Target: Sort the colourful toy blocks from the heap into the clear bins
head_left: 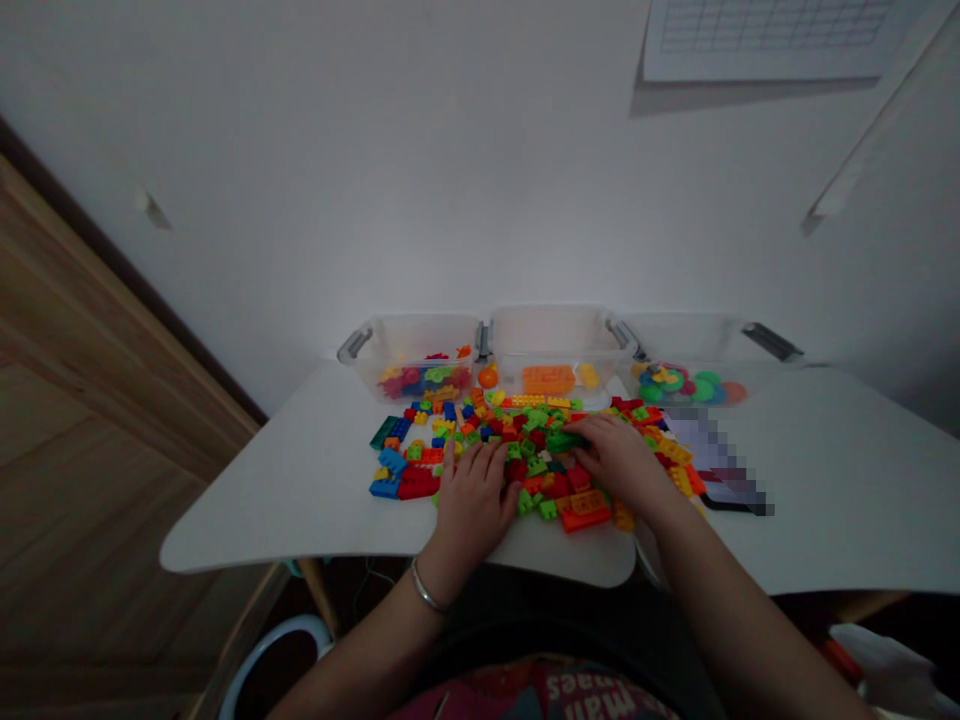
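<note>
Dim, cool lighting is recorded throughout. The white wall (450,180) is brightest above the clear bins (555,345) and falls to grey towards the corners. A soft shadow is cast beneath the wall chart (765,40). Strong wide-angle bending is noted at the table edge (225,550). One patch is pixelated (720,460). Mild softness and noise are observed.

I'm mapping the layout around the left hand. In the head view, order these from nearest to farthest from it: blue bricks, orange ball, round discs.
From the left hand:
1. Blue bricks, just to its left.
2. Orange ball, straight behind, by the bins.
3. Round discs, far right.
</note>
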`<act>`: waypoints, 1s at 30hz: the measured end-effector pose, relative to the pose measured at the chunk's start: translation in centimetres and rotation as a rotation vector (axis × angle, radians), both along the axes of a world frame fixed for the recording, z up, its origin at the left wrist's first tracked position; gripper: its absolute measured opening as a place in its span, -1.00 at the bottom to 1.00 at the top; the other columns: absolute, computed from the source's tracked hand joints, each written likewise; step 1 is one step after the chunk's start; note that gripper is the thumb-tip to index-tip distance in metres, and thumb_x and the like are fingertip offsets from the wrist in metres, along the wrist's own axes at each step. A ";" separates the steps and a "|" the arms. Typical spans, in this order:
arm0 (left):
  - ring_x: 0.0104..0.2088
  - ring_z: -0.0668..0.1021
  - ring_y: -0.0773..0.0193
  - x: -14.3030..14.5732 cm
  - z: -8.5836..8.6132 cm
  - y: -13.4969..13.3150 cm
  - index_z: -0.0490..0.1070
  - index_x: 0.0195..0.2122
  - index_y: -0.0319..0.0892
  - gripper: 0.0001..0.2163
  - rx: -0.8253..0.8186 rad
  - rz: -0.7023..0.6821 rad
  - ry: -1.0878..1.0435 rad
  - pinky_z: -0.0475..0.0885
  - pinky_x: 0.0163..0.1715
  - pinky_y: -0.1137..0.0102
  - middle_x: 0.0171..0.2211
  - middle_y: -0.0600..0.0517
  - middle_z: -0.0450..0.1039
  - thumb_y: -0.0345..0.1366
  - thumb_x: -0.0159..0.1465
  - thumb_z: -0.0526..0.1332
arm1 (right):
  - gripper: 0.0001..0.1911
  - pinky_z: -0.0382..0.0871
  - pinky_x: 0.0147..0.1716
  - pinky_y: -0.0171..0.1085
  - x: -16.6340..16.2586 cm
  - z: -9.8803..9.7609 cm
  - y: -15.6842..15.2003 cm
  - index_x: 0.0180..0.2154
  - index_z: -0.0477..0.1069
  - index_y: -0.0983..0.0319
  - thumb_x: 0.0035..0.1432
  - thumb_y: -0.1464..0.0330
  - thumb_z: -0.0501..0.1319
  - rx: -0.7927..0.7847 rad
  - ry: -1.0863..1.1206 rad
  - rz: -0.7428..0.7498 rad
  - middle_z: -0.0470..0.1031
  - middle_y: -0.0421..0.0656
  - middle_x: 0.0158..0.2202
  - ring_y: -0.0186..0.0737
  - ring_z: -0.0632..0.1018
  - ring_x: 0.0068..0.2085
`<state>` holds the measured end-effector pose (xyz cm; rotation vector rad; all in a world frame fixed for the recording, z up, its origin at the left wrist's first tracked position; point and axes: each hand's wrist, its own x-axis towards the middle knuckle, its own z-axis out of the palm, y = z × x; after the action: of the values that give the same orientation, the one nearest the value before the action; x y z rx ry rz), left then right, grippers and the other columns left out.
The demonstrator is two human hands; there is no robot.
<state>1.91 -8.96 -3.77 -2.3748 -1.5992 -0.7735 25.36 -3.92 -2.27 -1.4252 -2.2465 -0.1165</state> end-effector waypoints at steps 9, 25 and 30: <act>0.07 0.49 0.00 0.1 0.1 -0.3 0.37 0.12 -0.20 -0.62 -0.029 -0.007 -0.001 0.09 0.25 -0.12 0.05 -0.11 0.49 -0.21 0.31 0.12 | -0.73 0.41 -0.05 -0.04 0.3 0.3 -0.5 -0.13 0.50 0.17 0.08 0.42 0.21 0.072 0.087 -0.031 0.58 -0.10 -0.13 -0.06 0.54 -0.09; 0.04 0.50 0.03 0.3 0.4 -0.4 0.38 0.10 -0.18 -0.64 -0.024 -0.002 0.003 0.09 0.26 -0.10 0.02 -0.11 0.51 -0.24 0.30 0.13 | -0.66 0.47 -0.26 -0.11 1.1 0.7 -1.5 -0.15 0.52 0.19 0.18 0.14 0.16 0.095 0.606 -0.162 0.59 -0.06 -0.27 -0.10 0.57 -0.29; 0.05 0.50 0.00 0.3 0.5 -0.2 0.38 0.11 -0.21 -0.64 -0.039 -0.009 -0.008 0.07 0.26 -0.13 0.02 -0.12 0.51 -0.25 0.30 0.13 | -0.62 0.48 -0.31 -0.14 2.3 1.5 -1.2 -0.18 0.51 0.21 0.05 0.10 0.27 -0.002 0.975 -0.231 0.59 -0.07 -0.29 -0.13 0.58 -0.32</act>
<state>2.20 -9.15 -3.25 -2.4107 -1.6227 -0.7609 27.63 -5.14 -0.72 -1.3218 -1.2841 0.4197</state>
